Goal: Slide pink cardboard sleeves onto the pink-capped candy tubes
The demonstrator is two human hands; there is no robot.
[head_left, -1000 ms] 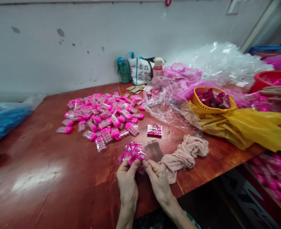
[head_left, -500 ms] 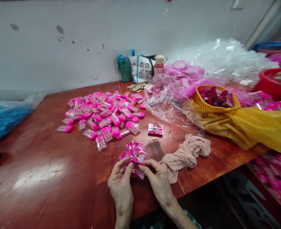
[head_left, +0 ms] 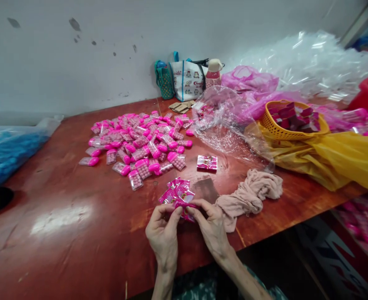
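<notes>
Between my two hands, low over the table's front part, is a shiny pink printed wrapper point(head_left: 186, 213). My left hand point(head_left: 164, 233) pinches its left side with thumb and forefinger, and my right hand point(head_left: 211, 228) pinches the right side. The fingers hide part of it, so I cannot tell whether anything is inside. More pink printed wrappers point(head_left: 178, 189) lie flat just beyond my fingertips. Past them is a heap of small clear candy boxes point(head_left: 142, 167) with pink caps and round pink sweets inside. A pink and white printed packet point(head_left: 207, 163) lies to their right.
A crumpled beige cloth point(head_left: 249, 196) lies right of my hands. Farther right, a yellow basket point(head_left: 276, 131) of dark red pieces stands on a yellow plastic bag point(head_left: 337, 156). A clear plastic bag point(head_left: 224, 129), a cartoon-print bag point(head_left: 187, 81) and a bottle point(head_left: 213, 74) are behind.
The view has shifted slightly, so most things on the table sit a little higher and farther right. Both hands keep their pinch on the wrapper, which has turned slightly.
</notes>
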